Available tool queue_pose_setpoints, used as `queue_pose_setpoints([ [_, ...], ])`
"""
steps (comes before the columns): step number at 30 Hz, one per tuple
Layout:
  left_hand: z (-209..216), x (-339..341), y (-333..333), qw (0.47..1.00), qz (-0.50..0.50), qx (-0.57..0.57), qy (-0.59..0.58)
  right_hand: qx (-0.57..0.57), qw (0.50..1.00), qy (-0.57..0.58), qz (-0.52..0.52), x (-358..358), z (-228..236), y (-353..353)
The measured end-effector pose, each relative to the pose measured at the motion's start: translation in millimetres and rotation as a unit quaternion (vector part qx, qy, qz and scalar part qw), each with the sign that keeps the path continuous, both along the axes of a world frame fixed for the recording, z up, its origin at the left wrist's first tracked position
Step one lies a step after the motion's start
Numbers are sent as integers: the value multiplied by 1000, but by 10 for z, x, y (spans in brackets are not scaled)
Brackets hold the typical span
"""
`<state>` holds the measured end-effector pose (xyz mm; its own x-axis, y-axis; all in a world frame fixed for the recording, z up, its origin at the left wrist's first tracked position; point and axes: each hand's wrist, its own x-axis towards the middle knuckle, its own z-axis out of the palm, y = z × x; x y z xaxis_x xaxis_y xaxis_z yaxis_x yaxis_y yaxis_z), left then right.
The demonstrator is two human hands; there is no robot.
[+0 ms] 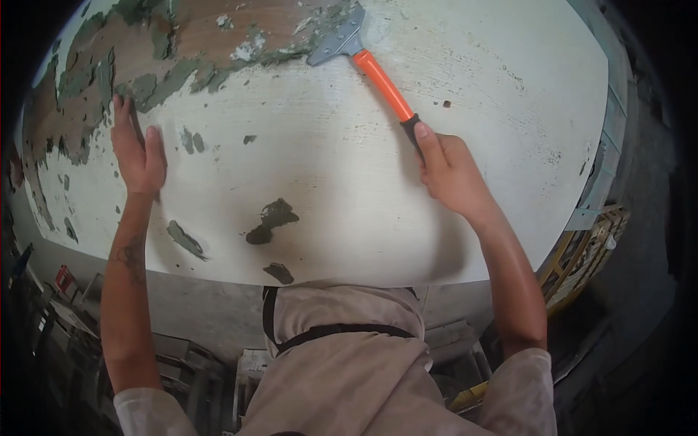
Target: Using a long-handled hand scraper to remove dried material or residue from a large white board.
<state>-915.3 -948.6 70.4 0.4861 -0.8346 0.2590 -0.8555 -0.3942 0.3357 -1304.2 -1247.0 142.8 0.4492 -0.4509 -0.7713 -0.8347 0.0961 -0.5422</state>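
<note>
One scraper (pixel 383 86): clamped by its black grip (pixel 409 129) in the right hand (pixel 452 173); its blade (pixel 339 39) is held beyond that hand, forward-left, at the green coating's (pixel 178 78) edge.
Left hand (pixel 138 161): laid on the white panel (pixel 349 189), thumb spread from fingers.

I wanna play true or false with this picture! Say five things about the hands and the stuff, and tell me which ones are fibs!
1. The right hand grips a scraper. True.
2. The left hand lies on the pale panel. True.
3. The left hand is holding a brush. False: it holds no tool.
4. The scraper is green all over. False: it has a grey blade and an orange and black handle.
5. The big brown patch is at the panel's lower right. False: the brown patch is at the upper left.
</note>
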Motion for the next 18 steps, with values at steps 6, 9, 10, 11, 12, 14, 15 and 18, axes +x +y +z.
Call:
queue_pose_setpoints([
  [6, -96, 22, -29, 1000, -17, -19, -2, -69, 996, 6, 55, 85, -54, -31],
  [9, -50, 10, 10, 999, -7, 19, -31, -90, 994, -9, 56, 134, -63, 94],
  [10, -36, -51, -44, 1000, -1, 15, -11, -54, 998, 5, 32, 138, 27, 84],
  [11, 3, -26, 37, 1000, 0, 26, -15, -17, 1000, 18, 8, 136, 91, 96],
  [12, -34, 1, 48, 999, 2, 26, -19, -24, 1000, 8, 2, 128, 63, 87],
  [14, -38, 7, 44, 1000, -9, -1, -15, -122, 989, -80, 14, 47, -48, 167],
  [15, 10, -4, 57, 999, -5, 19, -31, -129, 988, -73, 43, 41, -68, 185],
  [18, 5, -21, 19, 999, 3, 34, -28, 166, 971, -125, -117, -28, 29, 119],
])
